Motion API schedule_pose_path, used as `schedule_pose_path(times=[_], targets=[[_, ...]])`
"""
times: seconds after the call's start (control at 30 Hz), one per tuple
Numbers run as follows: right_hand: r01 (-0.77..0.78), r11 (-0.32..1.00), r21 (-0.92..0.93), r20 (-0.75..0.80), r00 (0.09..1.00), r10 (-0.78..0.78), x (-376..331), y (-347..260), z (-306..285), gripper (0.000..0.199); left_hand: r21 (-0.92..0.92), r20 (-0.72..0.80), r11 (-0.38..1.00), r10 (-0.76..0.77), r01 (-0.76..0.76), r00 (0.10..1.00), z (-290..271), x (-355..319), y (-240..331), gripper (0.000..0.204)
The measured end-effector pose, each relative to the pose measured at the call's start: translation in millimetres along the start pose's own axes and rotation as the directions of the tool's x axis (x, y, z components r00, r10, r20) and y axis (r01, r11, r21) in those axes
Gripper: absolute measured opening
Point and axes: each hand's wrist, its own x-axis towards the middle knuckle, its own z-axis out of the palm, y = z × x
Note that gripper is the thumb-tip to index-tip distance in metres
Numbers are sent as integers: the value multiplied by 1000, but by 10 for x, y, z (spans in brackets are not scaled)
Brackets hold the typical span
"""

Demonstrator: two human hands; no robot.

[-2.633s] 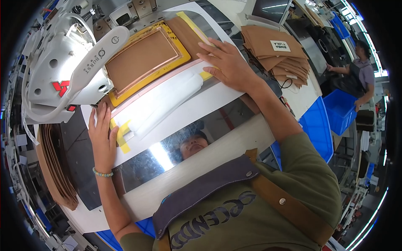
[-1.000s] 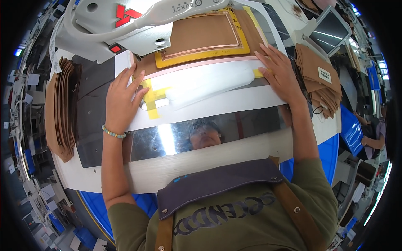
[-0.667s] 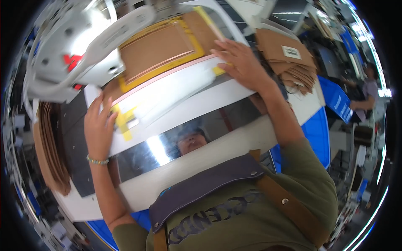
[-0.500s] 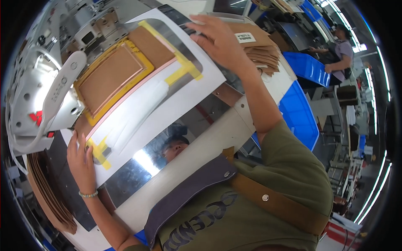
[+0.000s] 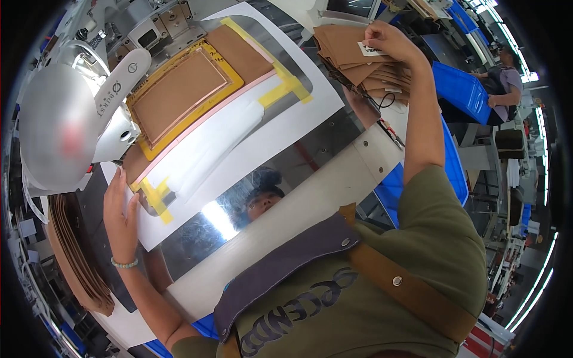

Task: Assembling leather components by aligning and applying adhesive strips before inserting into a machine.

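Observation:
My left hand lies with fingers stretched out at the lower left corner of a white sheet, next to a brown panel's end. On the sheet sits a clear template with yellow tape at its corners and a brown panel along its far side. A yellow frame with a copper-coloured inner border rests over that panel. My right hand is at a stack of brown panels on the right, its fingers pinched on a white label on top.
A white machine with a lamp arm stands close at the left. Below it is another stack of brown panels. A shiny metal plate fronts the sheet. Blue bins and a person are at the right.
My right hand has gone from the sheet's far right corner to the panel stack and closed on the label. The left hand stays at the sheet's corner. The view has shifted somewhat.

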Motion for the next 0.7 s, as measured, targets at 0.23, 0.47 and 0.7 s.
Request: schedule_pose_path(times=[0.23, 0.47, 0.7], targets=[[162, 807, 568, -128, 986, -108, 532, -1322, -72, 11, 70, 37, 997, 7, -9, 999, -244, 197, -269, 45], [679, 723, 128, -233, 729, -644, 1348, -2687, 1596, 16, 63, 18, 998, 27, -28, 999, 111, 505, -329, 32], [696, 717, -38, -73, 714, -697, 1111, -2969, 2322, 19, 38, -19, 998, 52, -51, 998, 328, 616, -324, 35]])
